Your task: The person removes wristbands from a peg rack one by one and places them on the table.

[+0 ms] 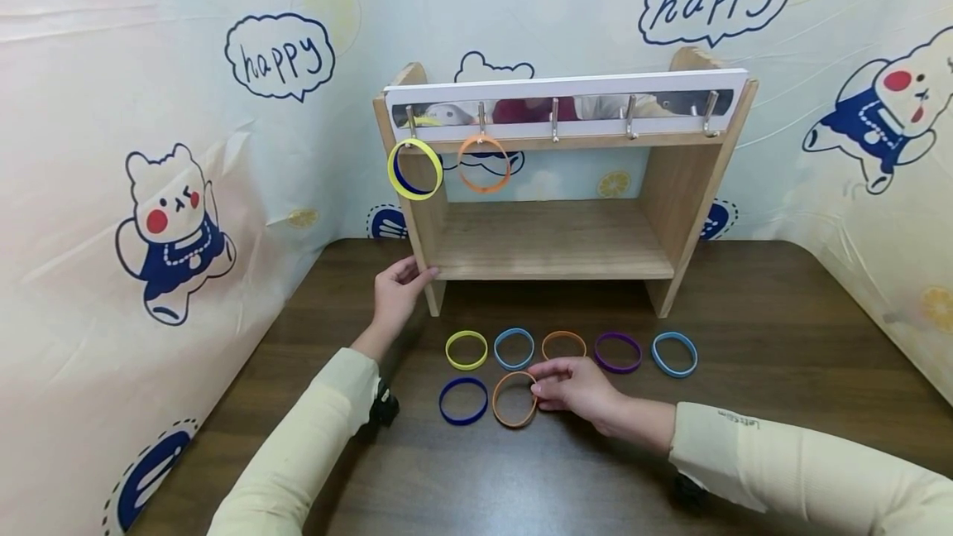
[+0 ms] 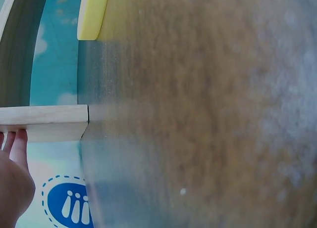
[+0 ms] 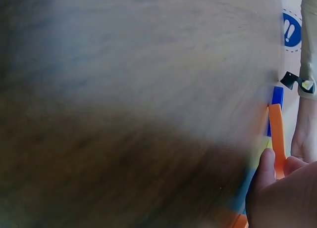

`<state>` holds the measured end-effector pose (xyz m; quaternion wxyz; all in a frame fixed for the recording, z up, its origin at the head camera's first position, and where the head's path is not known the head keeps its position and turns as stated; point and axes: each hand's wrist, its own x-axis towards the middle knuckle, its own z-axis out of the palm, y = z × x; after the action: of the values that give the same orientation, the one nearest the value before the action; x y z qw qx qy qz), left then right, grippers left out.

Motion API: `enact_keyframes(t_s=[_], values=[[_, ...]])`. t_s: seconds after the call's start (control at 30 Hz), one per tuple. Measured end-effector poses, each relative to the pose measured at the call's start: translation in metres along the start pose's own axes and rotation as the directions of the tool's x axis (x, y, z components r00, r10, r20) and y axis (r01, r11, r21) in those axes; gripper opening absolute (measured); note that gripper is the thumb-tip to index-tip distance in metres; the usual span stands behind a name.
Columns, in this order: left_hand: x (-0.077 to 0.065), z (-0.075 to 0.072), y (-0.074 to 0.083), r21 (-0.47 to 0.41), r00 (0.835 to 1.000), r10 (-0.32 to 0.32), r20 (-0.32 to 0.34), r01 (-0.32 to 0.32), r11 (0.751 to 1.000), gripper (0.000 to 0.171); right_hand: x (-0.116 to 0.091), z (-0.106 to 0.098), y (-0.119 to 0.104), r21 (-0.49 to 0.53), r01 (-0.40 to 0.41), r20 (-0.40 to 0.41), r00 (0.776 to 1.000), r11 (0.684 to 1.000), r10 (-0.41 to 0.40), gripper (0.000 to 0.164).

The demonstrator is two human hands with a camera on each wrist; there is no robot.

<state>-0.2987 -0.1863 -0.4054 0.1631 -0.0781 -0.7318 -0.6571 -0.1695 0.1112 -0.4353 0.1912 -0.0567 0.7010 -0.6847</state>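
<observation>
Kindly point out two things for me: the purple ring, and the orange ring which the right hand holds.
Purple ring (image 1: 620, 370), head view: near side of its band.
Orange ring (image 3: 277, 133), right wrist view: middle of its visible band.

left hand (image 1: 395, 296) — gripping, arm (image 1: 320, 428) extended forward | right hand (image 1: 577, 391) — pinching, forearm (image 1: 789, 453) angled leftward

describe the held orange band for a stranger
In front of the wooden rack are two rows of bands. In the nearer row, look right of the dark blue band. Unlike its neighbours, the orange band is pinched by the right hand.
</observation>
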Motion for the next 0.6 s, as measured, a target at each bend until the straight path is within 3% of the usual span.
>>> enact_keyframes(t_s=[0.07,0.6], values=[[-0.003,0.001,0.0057,0.004,1.0,0.01,-0.001,-0.01,1.0,0.036,-0.0006,0.0007,-0.0001,-0.009,-0.002,0.001,1.0,1.0,0.002,0.032],[-0.0039,0.0011,0.0061,0.016,1.0,0.03,-0.001,-0.03,0.999,0.036,-0.0004,0.0017,0.0012,-0.105,0.032,-0.016,0.999,0.994,-0.034,0.03]])
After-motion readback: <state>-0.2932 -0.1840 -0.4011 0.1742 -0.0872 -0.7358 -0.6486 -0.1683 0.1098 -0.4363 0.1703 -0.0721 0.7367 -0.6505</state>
